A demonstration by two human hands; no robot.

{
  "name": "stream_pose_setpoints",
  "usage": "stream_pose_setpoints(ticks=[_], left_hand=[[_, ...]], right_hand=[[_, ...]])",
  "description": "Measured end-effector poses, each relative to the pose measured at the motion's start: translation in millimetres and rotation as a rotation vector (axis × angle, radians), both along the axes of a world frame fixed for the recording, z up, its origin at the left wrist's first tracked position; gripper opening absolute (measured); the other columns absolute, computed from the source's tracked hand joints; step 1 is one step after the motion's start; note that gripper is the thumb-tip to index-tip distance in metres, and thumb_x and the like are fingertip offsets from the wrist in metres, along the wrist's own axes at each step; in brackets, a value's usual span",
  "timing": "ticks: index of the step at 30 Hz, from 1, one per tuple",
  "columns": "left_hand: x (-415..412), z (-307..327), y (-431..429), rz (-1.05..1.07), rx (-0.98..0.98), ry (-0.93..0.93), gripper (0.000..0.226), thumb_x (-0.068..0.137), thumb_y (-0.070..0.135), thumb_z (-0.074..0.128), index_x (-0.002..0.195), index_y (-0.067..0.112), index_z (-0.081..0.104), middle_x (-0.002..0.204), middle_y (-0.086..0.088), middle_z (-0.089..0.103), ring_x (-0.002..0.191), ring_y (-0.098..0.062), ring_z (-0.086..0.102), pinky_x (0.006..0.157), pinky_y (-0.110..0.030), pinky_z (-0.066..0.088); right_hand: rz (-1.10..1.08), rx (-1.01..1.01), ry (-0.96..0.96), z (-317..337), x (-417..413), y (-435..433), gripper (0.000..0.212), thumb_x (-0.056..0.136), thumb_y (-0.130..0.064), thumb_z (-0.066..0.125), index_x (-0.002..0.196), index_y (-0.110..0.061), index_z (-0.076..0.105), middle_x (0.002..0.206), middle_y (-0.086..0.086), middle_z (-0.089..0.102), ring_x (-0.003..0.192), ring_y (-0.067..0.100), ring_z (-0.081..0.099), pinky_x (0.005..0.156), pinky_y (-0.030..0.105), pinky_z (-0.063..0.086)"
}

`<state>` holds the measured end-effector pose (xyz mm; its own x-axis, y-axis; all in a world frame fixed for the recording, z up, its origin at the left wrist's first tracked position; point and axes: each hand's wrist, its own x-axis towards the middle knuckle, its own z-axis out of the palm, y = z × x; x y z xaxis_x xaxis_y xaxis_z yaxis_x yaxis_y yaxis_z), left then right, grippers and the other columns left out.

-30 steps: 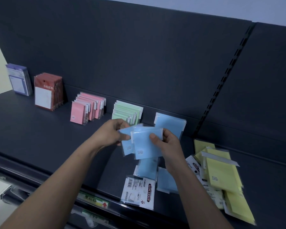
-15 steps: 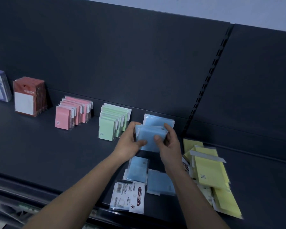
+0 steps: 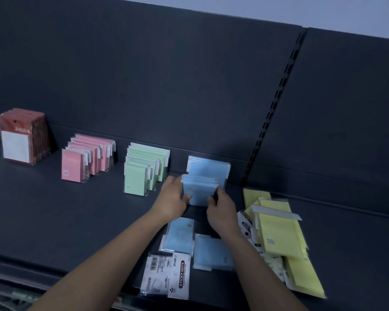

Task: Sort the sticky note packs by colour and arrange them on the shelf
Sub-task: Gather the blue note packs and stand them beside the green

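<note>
Left hand [image 3: 174,199] and right hand [image 3: 221,212] pinch the blue stack [image 3: 199,190] by its side edges, upright on the shelf [image 3: 54,209] between them. Green row [image 3: 142,173] just left of left hand, yellow pile [image 3: 279,232] right of right hand.

both bare forearms are stretched forward and angled toward each other, the left one entering from the lower left corner, the right one from the lower right edge. the left hand [image 3: 172,199] is seen from its back with the wrist held straight. its thumb is laid on the front face of a small upright stack of blue sticky note packs [image 3: 199,190], and its fingers are curled round the stack's left edge. the right hand [image 3: 222,212] is set opposite, thumb pressed on the front face, fingers curled round the right edge.
</note>
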<state>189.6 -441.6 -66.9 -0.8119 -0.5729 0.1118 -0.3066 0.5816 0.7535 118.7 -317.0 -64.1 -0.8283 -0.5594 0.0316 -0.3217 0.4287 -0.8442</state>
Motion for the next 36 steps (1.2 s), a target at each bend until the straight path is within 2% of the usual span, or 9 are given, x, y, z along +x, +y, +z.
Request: stream_pose_setpoints(ticks=[4, 9, 15, 20, 24, 27, 30, 33, 36], left_hand=[[-7, 5, -3, 0.111, 0.002, 0.082, 0.028, 0.084, 0.016, 0.070, 0.110, 0.013, 0.061, 0.104, -0.004, 0.065, 0.097, -0.022, 0.062, 0.084, -0.034, 0.050], [-23, 12, -7, 0.170, 0.083, 0.094, 0.030, 0.076, 0.017, 0.079, 0.096, 0.008, 0.059, 0.088, -0.006, 0.068, 0.083, -0.023, 0.065, 0.079, -0.041, 0.053], [-34, 9, -14, 0.150, 0.018, 0.100, 0.024, 0.078, 0.019, 0.076, 0.089, 0.008, 0.058, 0.086, -0.007, 0.066, 0.081, -0.024, 0.063, 0.076, -0.044, 0.053], [-35, 10, -13, 0.146, -0.072, 0.021, 0.029, 0.082, 0.024, 0.073, 0.090, 0.007, 0.052, 0.086, -0.009, 0.061, 0.078, -0.024, 0.057, 0.067, -0.035, 0.046], [-27, 13, -14, 0.128, 0.008, -0.019, 0.042, 0.081, 0.024, 0.074, 0.111, 0.010, 0.049, 0.092, -0.004, 0.061, 0.086, -0.022, 0.059, 0.074, -0.032, 0.046], [-18, 18, -11, 0.129, 0.048, -0.047, 0.055, 0.080, 0.023, 0.076, 0.122, 0.010, 0.043, 0.096, -0.002, 0.057, 0.087, -0.019, 0.055, 0.074, -0.028, 0.041], [-2, 26, -8, 0.076, 0.057, -0.140, 0.045, 0.078, 0.024, 0.076, 0.112, 0.014, 0.049, 0.100, -0.001, 0.056, 0.088, -0.018, 0.054, 0.077, -0.029, 0.044], [20, 35, -6, -0.171, 0.129, -0.375, 0.048, 0.072, 0.029, 0.081, 0.112, 0.023, 0.056, 0.109, 0.003, 0.058, 0.099, -0.016, 0.056, 0.087, -0.029, 0.047], [33, 44, 0, -0.315, -0.135, -0.641, 0.066, 0.069, 0.039, 0.081, 0.127, 0.031, 0.050, 0.122, 0.005, 0.051, 0.119, -0.016, 0.042, 0.105, -0.035, 0.033]], right_hand=[[-0.124, -0.018, 0.124, -1, -10, -1, 0.013, 0.095, -0.009, 0.051, 0.100, -0.007, 0.063, 0.097, 0.005, 0.068, 0.088, 0.019, 0.060, 0.065, 0.022, 0.035], [-0.222, -0.041, 0.142, 5, -24, -6, 0.011, 0.092, -0.011, 0.059, 0.101, -0.008, 0.064, 0.102, 0.005, 0.069, 0.092, 0.020, 0.062, 0.073, 0.025, 0.043], [-0.250, -0.003, 0.163, 4, -32, -14, 0.010, 0.092, -0.014, 0.059, 0.100, -0.008, 0.062, 0.100, 0.005, 0.069, 0.088, 0.019, 0.061, 0.069, 0.023, 0.039], [-0.261, 0.043, 0.176, -2, -35, -17, 0.011, 0.092, -0.017, 0.059, 0.101, -0.010, 0.060, 0.103, 0.006, 0.067, 0.095, 0.023, 0.062, 0.072, 0.026, 0.042], [-0.292, -0.012, 0.141, 0, -30, -13, 0.039, 0.085, -0.019, 0.069, 0.118, -0.009, 0.050, 0.117, 0.009, 0.056, 0.104, 0.023, 0.055, 0.077, 0.024, 0.039], [-0.314, -0.071, 0.136, 7, -17, -4, 0.044, 0.081, -0.019, 0.073, 0.115, -0.010, 0.047, 0.112, 0.007, 0.051, 0.101, 0.021, 0.053, 0.078, 0.025, 0.040], [-0.086, 0.061, 0.051, 19, -3, 12, 0.034, 0.083, -0.024, 0.072, 0.110, -0.017, 0.053, 0.100, -0.001, 0.058, 0.092, 0.015, 0.057, 0.075, 0.026, 0.044], [0.247, 0.312, -0.006, 34, 9, 31, 0.032, 0.079, -0.026, 0.075, 0.108, -0.022, 0.061, 0.099, -0.007, 0.062, 0.092, 0.011, 0.059, 0.074, 0.025, 0.047], [0.481, 0.628, 0.137, 46, 18, 42, 0.046, 0.073, -0.033, 0.078, 0.114, -0.025, 0.058, 0.112, -0.006, 0.055, 0.107, 0.013, 0.052, 0.089, 0.031, 0.047]])
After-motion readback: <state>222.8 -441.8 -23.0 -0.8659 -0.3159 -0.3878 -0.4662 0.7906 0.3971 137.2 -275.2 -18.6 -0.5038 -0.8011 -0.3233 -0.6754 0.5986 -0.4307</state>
